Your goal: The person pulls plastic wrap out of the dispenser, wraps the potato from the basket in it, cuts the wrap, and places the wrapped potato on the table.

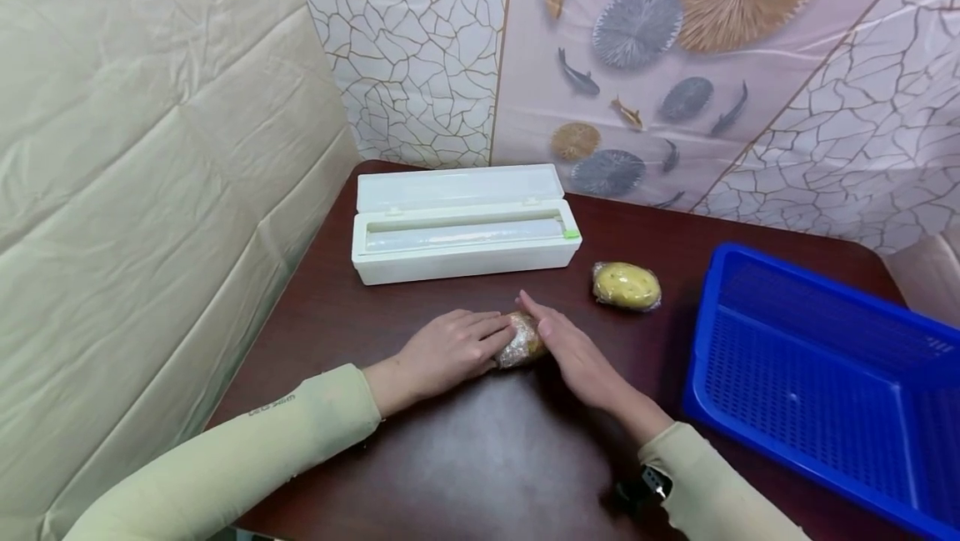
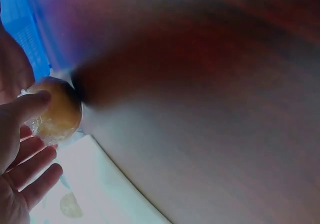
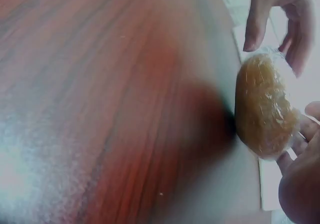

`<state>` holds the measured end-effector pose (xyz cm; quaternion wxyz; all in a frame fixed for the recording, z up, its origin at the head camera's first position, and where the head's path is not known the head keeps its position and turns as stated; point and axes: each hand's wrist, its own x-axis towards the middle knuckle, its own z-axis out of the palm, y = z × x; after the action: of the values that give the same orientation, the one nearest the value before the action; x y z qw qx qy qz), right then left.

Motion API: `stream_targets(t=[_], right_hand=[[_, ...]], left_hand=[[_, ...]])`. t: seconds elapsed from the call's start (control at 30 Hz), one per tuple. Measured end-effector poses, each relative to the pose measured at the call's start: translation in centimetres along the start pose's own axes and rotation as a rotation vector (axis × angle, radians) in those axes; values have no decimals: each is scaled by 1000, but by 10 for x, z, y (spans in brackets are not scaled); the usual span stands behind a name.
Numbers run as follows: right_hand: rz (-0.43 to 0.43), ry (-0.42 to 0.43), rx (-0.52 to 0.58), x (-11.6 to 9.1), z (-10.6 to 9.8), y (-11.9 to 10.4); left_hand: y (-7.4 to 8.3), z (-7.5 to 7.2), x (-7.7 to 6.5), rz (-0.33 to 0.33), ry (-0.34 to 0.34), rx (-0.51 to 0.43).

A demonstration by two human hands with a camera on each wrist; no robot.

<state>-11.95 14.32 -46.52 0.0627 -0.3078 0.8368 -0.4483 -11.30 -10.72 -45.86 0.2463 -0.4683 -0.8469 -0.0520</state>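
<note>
A brownish-yellow potato (image 1: pixel 521 341) in shiny cling film lies between the two hands on the table. My left hand (image 1: pixel 459 348) curves its fingers over the potato's left end. In the left wrist view, the thumb overlaps the wrapped potato (image 2: pixel 61 112) while the other fingers spread beside it. Against its right side rests my right hand (image 1: pixel 576 353), fingers straight. Loose film shows at the upper end of the potato (image 3: pixel 265 104) in the right wrist view, near the left hand's thumb and fingers.
Behind the hands stands a white cling film box (image 1: pixel 468 257), lid raised, a roll inside and a green piece at its right end. Another wrapped yellow potato (image 1: pixel 627 286) lies on the dark table (image 1: pixel 480 458). A blue plastic basket (image 1: pixel 701 358) occupies the right side.
</note>
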Motion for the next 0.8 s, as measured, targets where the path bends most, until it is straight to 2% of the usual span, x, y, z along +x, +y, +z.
stream_targets(t=[0.1,0.37,0.47,0.67,0.8], right_hand=[[-9,29,-17,0,-4,1],[-142,39,-267,-5,-8,6],[-161,40,-323,-3,-9,7],[-167,35,-428,4,-10,3],[-131,3,-497,13,-12,-1]], left_hand=[[-5,0,2,-59,-33,-100],[-17,-2,3,-324,-177,-394],[-21,1,4,-402,-197,-514],[-29,5,8,-524,-189,-780],[-33,6,10,-601,-218,-893]])
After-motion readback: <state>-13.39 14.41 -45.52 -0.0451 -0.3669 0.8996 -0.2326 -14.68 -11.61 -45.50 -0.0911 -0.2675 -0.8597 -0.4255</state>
